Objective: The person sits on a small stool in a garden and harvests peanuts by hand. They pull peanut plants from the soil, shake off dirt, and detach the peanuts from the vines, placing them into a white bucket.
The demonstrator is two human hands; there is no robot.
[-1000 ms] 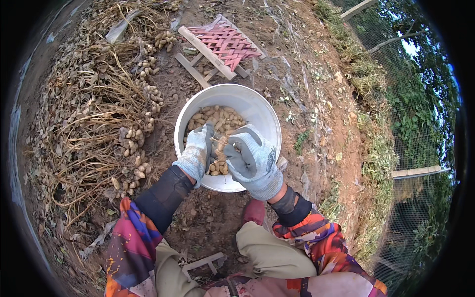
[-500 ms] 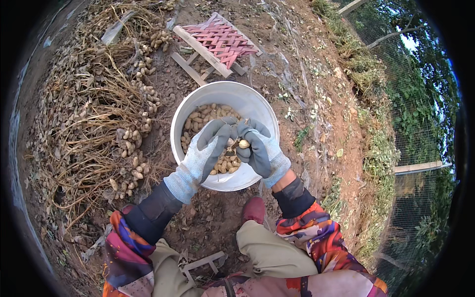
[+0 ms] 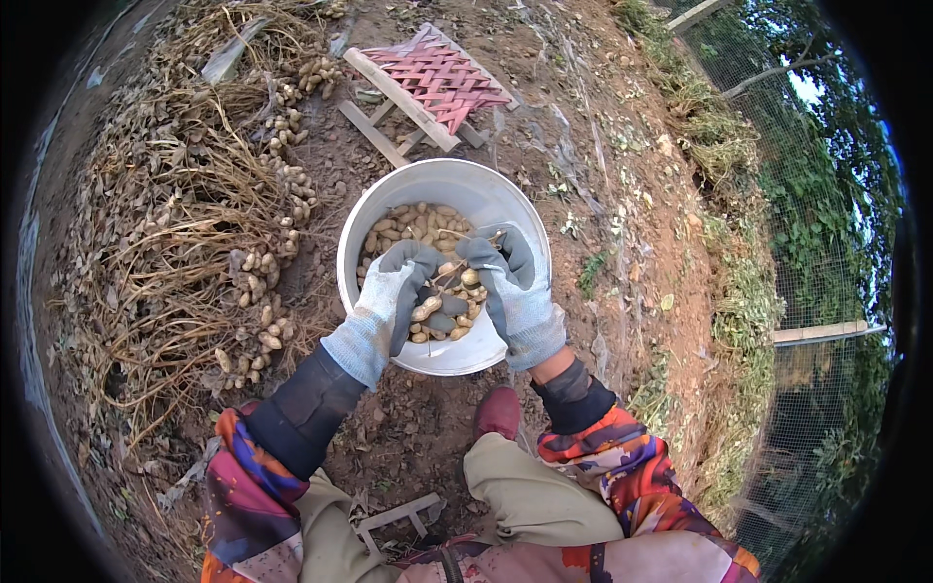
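Note:
Both my hands wear grey-coated gloves with pale blue backs and are held over a white bucket (image 3: 501, 194). Unshelled peanuts (image 3: 423, 222) cover part of its bottom. My left hand (image 3: 391, 291) is closed, its fingers curled round a peanut (image 3: 426, 309) near the bucket's middle. Opposite it, my right hand (image 3: 513, 296) pinches thin peanut stems (image 3: 449, 272) with a few pods hanging between the two hands. The gloves partly hide the stems and the pods below.
Pulled peanut plants (image 3: 185, 253) with pods lie in a long row on the left. A folding stool (image 3: 437, 83) with a woven red seat stands beyond the bucket. Wire mesh fencing (image 3: 777, 194) runs along the right. A wooden frame piece (image 3: 398, 520) shows between my legs.
My hands have drawn slightly apart, exposing more pods and stems between them. The left hand's fingers have curled lower, and the right hand has turned a little.

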